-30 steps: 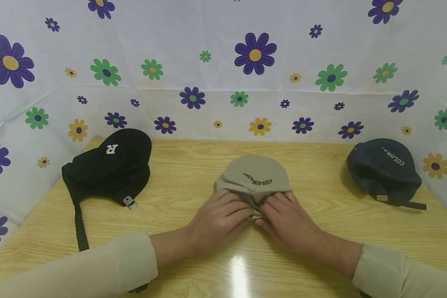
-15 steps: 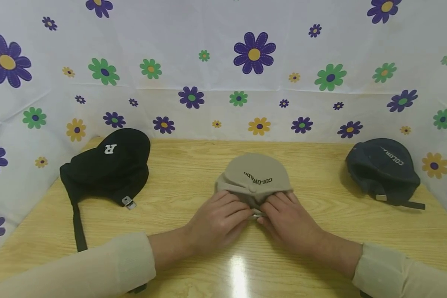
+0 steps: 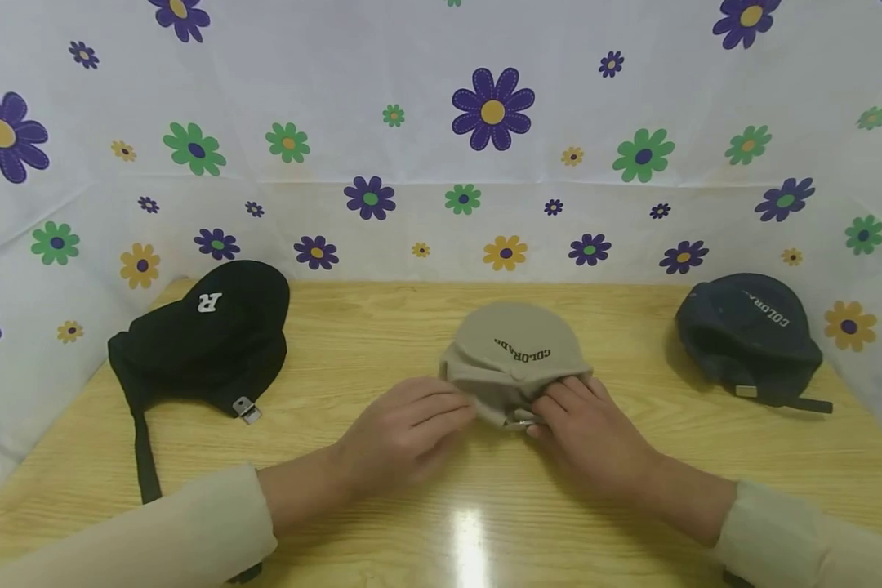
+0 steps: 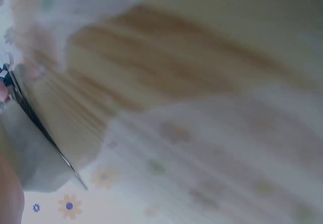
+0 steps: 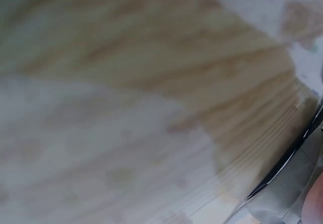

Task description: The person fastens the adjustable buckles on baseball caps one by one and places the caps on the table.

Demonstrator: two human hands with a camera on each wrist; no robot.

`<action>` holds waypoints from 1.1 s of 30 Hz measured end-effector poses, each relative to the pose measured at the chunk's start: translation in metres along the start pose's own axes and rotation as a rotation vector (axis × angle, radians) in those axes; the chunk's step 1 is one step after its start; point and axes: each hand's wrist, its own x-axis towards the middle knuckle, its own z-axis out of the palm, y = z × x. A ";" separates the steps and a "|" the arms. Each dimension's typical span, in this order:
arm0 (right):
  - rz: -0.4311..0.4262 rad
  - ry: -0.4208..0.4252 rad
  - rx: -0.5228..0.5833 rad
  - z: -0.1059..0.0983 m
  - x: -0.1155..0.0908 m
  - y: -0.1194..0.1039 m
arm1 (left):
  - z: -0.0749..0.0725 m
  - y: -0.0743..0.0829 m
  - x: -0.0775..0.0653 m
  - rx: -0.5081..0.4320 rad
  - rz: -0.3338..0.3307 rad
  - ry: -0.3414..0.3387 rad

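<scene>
Currently, beige cap: sits near the middle of the wooden table, its back opening turned toward the person, between the two hands.
Beige cap's metal buckle: shows at the near edge of the opening, beside the right fingertips; whether its strap is threaded through is hidden by the fingers, so this closure seems to be mid-work rather than plainly finished.
Navy cap: at the right, apart from both hands; a strap end sticks out past its buckle, so it looks fastened.
Black cap: at the left; its long strap hangs loose, well apart from its own clasp, so this one reads as undone.
Right hand: fingers curled into the opening, thumb below, apparently pinching the beige cap's back edge near the buckle.
Left hand: fingers together and slightly bent, tips at the cap's left back edge; I cannot tell whether it grips or merely touches.
Wrist views: too blurred to settle either grip.
</scene>
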 end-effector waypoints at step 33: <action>0.183 0.000 -0.038 -0.012 -0.033 0.060 | -0.074 -0.043 -0.069 0.163 -0.452 -0.085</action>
